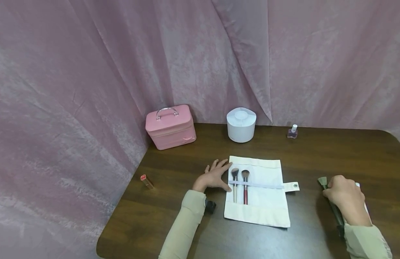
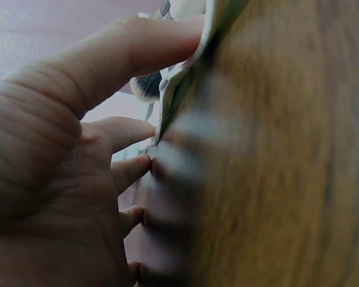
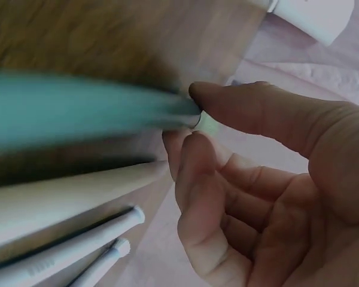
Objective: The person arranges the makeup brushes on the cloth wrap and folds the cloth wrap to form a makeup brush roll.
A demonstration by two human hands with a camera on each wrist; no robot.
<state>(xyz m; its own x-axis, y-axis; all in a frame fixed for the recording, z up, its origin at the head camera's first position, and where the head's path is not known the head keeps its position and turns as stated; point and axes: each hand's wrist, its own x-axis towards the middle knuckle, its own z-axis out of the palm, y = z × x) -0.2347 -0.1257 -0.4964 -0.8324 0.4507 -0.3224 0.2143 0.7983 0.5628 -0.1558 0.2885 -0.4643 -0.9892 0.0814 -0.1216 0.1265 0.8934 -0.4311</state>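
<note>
A white cloth brush roll (image 1: pixel 267 199) lies unfolded in the middle of the table. Two makeup brushes sit under its elastic band: one with a pale handle (image 1: pixel 235 190), the other with a red handle (image 1: pixel 245 196). My left hand (image 1: pixel 214 177) has its fingers spread, thumb and fingertips touching the roll's left edge. Off to the right, my right hand (image 1: pixel 345 196) pinches a green makeup brush (image 3: pixel 78 110) between thumb and fingers near its bristle end. Beside that brush, further pale handles (image 3: pixel 66 245) show in the right wrist view.
At the back stand a pink case (image 1: pixel 170 127), a white round container (image 1: pixel 241 127) and a nail polish bottle (image 1: pixel 292 132). A lipstick-like tube (image 1: pixel 147 182) is on the left of the brown table (image 1: pixel 174 216). Pink curtains (image 1: pixel 193 64) hang behind.
</note>
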